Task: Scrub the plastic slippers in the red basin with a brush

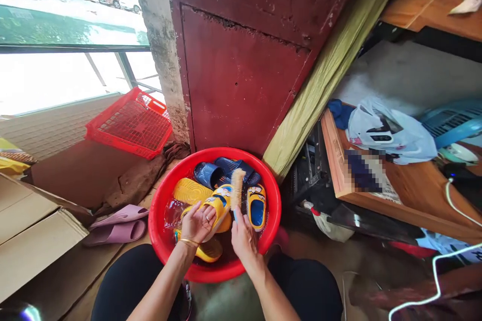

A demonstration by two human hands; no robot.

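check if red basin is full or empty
Not empty: the red basin holds water, navy slides and yellow cartoon slippers; water depth unclear.

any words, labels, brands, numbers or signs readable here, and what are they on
No text is readable.
White plastic bag, right: dark print, too blurred.
Light blue plastic, lower right: dark marks, too blurred.
Pale sheet, partly pixelated: too small.
Yellow slipper at the left hand: cartoon print, any lettering too small.

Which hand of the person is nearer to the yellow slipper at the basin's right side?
Right. The right hand, gripping the brush, is just lower left of the slipper; the left hand is farther left, holding another yellow slipper.
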